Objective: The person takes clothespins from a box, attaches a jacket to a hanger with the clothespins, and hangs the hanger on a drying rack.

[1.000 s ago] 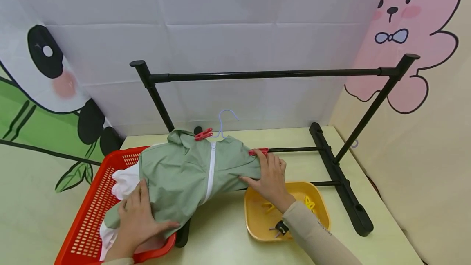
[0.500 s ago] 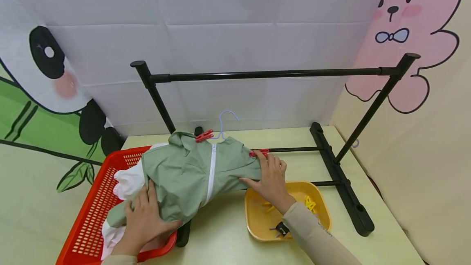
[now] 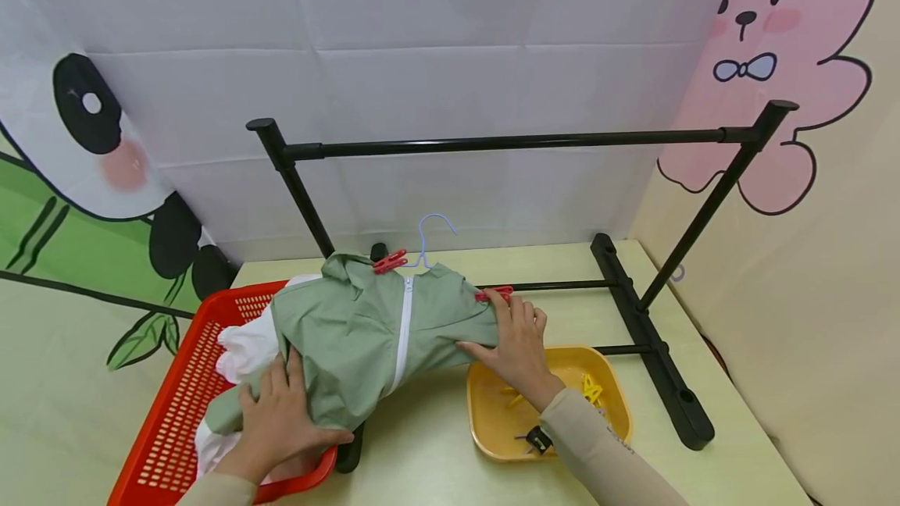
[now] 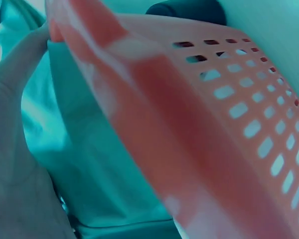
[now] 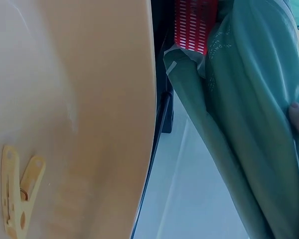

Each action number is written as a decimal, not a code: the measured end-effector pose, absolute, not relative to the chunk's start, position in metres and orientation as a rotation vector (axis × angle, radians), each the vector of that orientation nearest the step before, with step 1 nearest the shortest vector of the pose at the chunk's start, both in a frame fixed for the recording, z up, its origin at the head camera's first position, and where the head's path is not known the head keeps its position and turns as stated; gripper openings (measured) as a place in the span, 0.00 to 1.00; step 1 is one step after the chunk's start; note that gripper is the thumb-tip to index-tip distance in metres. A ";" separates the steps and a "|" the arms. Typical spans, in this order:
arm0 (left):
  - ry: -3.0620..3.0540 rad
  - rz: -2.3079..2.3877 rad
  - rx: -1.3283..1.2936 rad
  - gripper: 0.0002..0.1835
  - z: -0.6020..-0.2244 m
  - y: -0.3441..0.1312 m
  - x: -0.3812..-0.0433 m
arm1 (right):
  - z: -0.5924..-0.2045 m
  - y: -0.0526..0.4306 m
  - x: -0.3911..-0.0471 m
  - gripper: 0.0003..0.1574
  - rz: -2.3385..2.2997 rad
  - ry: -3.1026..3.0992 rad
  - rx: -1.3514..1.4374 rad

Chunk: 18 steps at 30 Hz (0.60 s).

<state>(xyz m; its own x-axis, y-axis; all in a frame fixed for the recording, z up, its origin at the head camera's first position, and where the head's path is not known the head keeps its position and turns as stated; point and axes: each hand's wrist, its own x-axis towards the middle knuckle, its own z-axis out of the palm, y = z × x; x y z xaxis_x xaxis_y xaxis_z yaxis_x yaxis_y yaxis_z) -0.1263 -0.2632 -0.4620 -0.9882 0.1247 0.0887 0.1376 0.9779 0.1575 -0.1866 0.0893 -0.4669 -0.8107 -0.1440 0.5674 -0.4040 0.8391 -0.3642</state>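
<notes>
A green hooded jacket [image 3: 351, 342] with a white front zipper lies slanted, partly over the red basket [image 3: 162, 404]. A lilac hanger [image 3: 425, 240] sticks up from its neck, and a red clothespin [image 3: 390, 261] sits on the collar. My left hand [image 3: 277, 420] rests with spread fingers on the jacket's lower left part; its thumb points right near the basket's corner. With my right hand [image 3: 519, 346] I hold the jacket's right sleeve between thumb and fingers. Beside those fingertips a second red clothespin [image 3: 494, 293] sits on the shoulder.
A black garment rack [image 3: 520, 144] stands behind and around the jacket. Under my right forearm is a yellow tray [image 3: 480, 424] with yellow clothespins [image 3: 592, 390] and a black clip [image 3: 539, 439]. White cloth [image 3: 246, 346] lies in the basket.
My left hand has shifted slightly right along the jacket, and the jacket's left side moved slightly right with it. My right hand has stayed at the sleeve.
</notes>
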 end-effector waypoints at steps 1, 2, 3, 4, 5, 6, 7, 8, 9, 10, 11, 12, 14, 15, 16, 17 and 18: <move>-3.043 -0.248 -0.211 0.86 -0.462 -0.262 -0.127 | -0.467 0.089 -0.187 0.57 0.650 -2.482 0.401; -3.043 -0.247 -0.216 0.86 -0.462 -0.262 -0.128 | -0.467 0.089 -0.187 0.57 0.649 -2.482 0.401; -3.043 -0.247 -0.220 0.85 -0.463 -0.262 -0.128 | -0.467 0.089 -0.187 0.57 0.649 -2.482 0.400; -3.043 -0.253 -0.227 0.85 -0.463 -0.261 -0.130 | -0.467 0.089 -0.187 0.57 0.650 -2.480 0.400; -3.042 -0.262 -0.229 0.84 -0.464 -0.261 -0.131 | -0.467 0.089 -0.187 0.57 0.651 -2.477 0.400; -3.040 -0.273 -0.231 0.83 -0.465 -0.261 -0.132 | -0.468 0.090 -0.187 0.57 0.648 -2.473 0.399; -3.034 -0.279 -0.232 0.82 -0.466 -0.261 -0.133 | -0.468 0.090 -0.187 0.57 0.652 -2.470 0.400; -3.034 -0.286 -0.227 0.81 -0.467 -0.261 -0.135 | -0.469 0.090 -0.187 0.57 0.652 -2.466 0.400; -3.032 -0.294 -0.223 0.80 -0.468 -0.262 -0.136 | -0.469 0.089 -0.187 0.57 0.651 -2.464 0.400; -3.027 -0.301 -0.221 0.78 -0.469 -0.263 -0.137 | -0.469 0.089 -0.187 0.57 0.651 -2.461 0.400; -3.022 -0.306 -0.214 0.76 -0.470 -0.264 -0.138 | -0.470 0.089 -0.187 0.57 0.651 -2.460 0.400; -3.013 -0.302 -0.211 0.74 -0.471 -0.265 -0.139 | -0.470 0.089 -0.187 0.57 0.651 -2.458 0.401; -3.006 -0.302 -0.210 0.71 -0.473 -0.268 -0.142 | -0.470 0.089 -0.187 0.57 0.648 -2.456 0.401; -3.001 -0.300 -0.213 0.70 -0.474 -0.269 -0.143 | -0.470 0.088 -0.187 0.57 0.645 -2.453 0.400; -2.996 -0.296 -0.218 0.69 -0.474 -0.269 -0.145 | -0.470 0.088 -0.187 0.57 0.642 -2.449 0.399; -2.992 -0.290 -0.221 0.68 -0.474 -0.270 -0.146 | -0.470 0.088 -0.187 0.57 0.637 -2.446 0.398; -2.986 -0.283 -0.225 0.68 -0.474 -0.271 -0.148 | -0.470 0.088 -0.187 0.57 0.633 -2.443 0.397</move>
<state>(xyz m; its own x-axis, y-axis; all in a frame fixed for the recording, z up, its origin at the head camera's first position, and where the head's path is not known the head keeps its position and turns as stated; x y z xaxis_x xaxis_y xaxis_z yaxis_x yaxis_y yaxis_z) -0.1480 -0.2706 -0.4741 -0.9800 0.1350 0.1460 0.1600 0.9713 0.1761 -0.1873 0.0880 -0.4697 -0.7886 -0.1350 0.6000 -0.4093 0.8434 -0.3481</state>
